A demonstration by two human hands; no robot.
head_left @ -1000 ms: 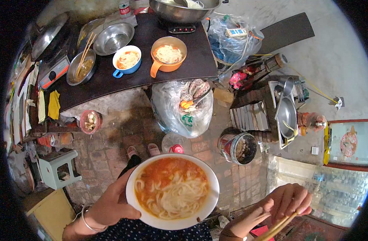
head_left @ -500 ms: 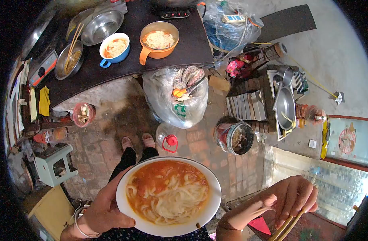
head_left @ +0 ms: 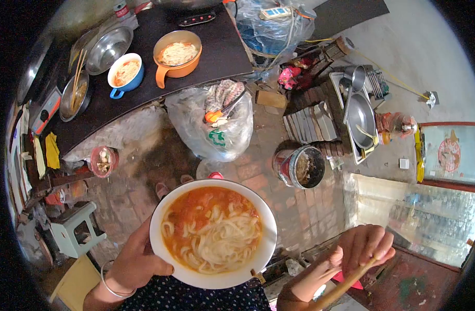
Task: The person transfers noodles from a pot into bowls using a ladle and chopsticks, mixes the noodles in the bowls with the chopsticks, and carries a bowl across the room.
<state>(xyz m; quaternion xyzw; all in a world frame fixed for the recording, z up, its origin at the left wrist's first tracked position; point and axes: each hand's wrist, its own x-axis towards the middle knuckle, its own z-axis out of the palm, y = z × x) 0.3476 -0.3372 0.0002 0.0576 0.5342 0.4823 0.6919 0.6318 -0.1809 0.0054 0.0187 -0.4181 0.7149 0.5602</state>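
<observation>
My left hand [head_left: 144, 259] grips the left side of a white bowl [head_left: 268, 233], thumb on the rim. Noodles [head_left: 222, 243] lie in red-orange broth inside it. At the lower right, my right hand [head_left: 364, 249] is closed around wooden chopsticks [head_left: 341, 287], away from the bowl. On the dark table [head_left: 144, 90] stand a blue cup [head_left: 135, 82] and an orange handled bowl [head_left: 183, 70], both with noodles. Left of them are a metal bowl [head_left: 109, 49] and a smaller one [head_left: 82, 106] with chopsticks resting in it.
Below the table edge is a plastic bag [head_left: 229, 140]. A bucket [head_left: 284, 168] stands on the brick floor, a pale green stool [head_left: 66, 230] at the left. Metal pans [head_left: 363, 124] lie on a tray at the right. A red-capped bottle [head_left: 202, 168] is partly behind the bowl.
The view has shifted, so the table and its dishes sit farther left. My left hand still holds the bowl, my right hand the chopsticks, which now point down and left.
</observation>
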